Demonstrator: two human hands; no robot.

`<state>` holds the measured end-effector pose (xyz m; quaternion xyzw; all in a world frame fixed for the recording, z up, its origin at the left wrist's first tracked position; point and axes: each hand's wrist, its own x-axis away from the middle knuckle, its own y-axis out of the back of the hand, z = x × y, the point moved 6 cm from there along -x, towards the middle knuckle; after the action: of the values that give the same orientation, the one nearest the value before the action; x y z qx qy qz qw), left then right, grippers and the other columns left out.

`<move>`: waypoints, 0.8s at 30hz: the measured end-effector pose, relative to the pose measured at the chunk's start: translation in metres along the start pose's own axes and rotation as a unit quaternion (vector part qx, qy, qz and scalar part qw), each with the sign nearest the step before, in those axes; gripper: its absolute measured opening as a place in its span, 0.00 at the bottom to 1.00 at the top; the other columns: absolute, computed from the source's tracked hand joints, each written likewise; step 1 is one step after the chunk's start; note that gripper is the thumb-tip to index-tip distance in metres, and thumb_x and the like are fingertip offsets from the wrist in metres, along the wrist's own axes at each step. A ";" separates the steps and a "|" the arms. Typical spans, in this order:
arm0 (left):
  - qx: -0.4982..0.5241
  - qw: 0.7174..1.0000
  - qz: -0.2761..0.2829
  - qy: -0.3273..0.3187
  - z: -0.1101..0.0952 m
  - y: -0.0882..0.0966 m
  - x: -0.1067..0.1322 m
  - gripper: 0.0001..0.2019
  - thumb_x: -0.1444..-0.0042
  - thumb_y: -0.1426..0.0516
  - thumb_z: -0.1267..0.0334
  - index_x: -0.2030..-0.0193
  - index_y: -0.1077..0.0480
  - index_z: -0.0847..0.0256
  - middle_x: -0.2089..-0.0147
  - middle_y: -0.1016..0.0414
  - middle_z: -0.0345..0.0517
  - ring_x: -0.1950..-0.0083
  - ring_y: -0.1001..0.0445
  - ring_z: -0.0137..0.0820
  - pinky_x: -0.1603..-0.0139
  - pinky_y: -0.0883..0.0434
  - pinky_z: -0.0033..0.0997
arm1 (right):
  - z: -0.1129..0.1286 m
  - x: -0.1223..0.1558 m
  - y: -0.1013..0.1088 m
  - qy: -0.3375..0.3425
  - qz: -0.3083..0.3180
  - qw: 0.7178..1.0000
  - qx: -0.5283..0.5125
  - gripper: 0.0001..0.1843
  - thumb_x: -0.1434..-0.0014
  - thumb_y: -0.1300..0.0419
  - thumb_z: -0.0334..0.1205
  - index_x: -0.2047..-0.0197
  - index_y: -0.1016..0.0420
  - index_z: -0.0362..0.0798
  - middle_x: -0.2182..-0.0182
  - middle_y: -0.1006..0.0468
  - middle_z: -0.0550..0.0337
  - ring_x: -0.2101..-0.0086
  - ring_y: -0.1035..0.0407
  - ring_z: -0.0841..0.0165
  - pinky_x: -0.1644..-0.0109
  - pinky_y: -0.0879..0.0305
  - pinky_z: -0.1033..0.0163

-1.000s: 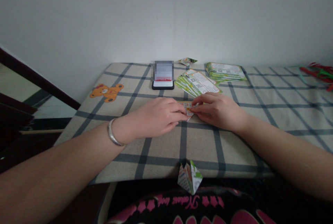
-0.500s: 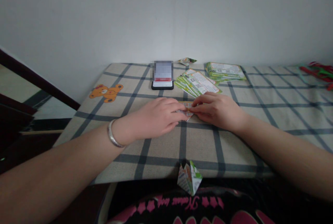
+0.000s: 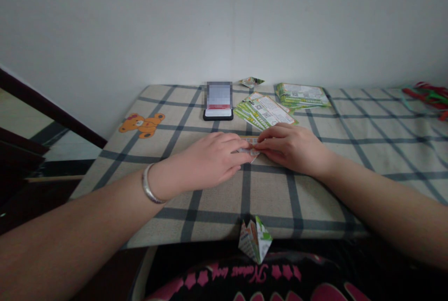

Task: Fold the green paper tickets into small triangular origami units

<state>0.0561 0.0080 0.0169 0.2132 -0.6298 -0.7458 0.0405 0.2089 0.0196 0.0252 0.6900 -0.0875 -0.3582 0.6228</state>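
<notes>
A small piece of printed paper (image 3: 249,140), white with orange edging, lies on the checked tablecloth between my two hands and is partly covered by them. My left hand (image 3: 212,158), a silver bangle on its wrist, is closed over the left side of the paper with the fingertips pressed down. From the right, my right hand (image 3: 292,148) holds the paper's other side, its thumb and fingers drawn together; the fingertips of both hands nearly meet. Nearer to me, a folded paper shape (image 3: 255,240) with points stands at the table's front edge.
Behind the hands are fanned printed leaflets (image 3: 268,110), a leaflet stack (image 3: 303,94) and a phone (image 3: 218,112). Another folded paper piece (image 3: 251,81) lies by the wall (image 3: 224,21). A bear picture (image 3: 142,126) is at the left, red and green items (image 3: 429,95) far right.
Both hands stay on the paper with almost the same hold. My left wrist has shifted slightly left and down; the fingertips have barely moved.
</notes>
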 end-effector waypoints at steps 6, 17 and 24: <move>-0.013 1.000 0.017 0.007 -0.003 0.000 -0.002 0.13 0.38 0.48 0.64 0.48 0.30 0.56 0.46 0.29 0.49 0.43 0.32 0.42 0.44 0.31 0.47 | 0.014 0.000 0.005 0.075 0.017 0.997 0.017 0.12 0.35 0.46 0.38 0.56 0.21 0.50 0.58 0.20 0.56 0.59 0.31 0.64 0.56 0.35 0.59; 0.025 0.999 0.036 -0.001 -0.001 0.003 -0.001 0.14 0.38 0.48 0.63 0.46 0.31 0.54 0.43 0.32 0.51 0.40 0.35 0.42 0.40 0.35 0.49 | 0.015 -0.001 0.001 0.076 0.027 0.997 -0.017 0.12 0.34 0.47 0.37 0.58 0.20 0.51 0.60 0.20 0.58 0.61 0.32 0.66 0.59 0.38 0.60; 0.029 0.999 0.045 -0.002 -0.002 0.004 -0.002 0.13 0.37 0.48 0.63 0.47 0.30 0.55 0.44 0.31 0.51 0.40 0.35 0.43 0.40 0.35 0.50 | 0.013 -0.001 0.000 0.064 0.033 0.997 -0.022 0.12 0.34 0.46 0.38 0.59 0.20 0.53 0.59 0.20 0.59 0.60 0.32 0.65 0.58 0.38 0.60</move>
<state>0.0575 0.0057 0.0212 0.1842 -0.6602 -0.7251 0.0664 0.2000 0.0099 0.0256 0.6943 -0.0621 -0.2945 0.6538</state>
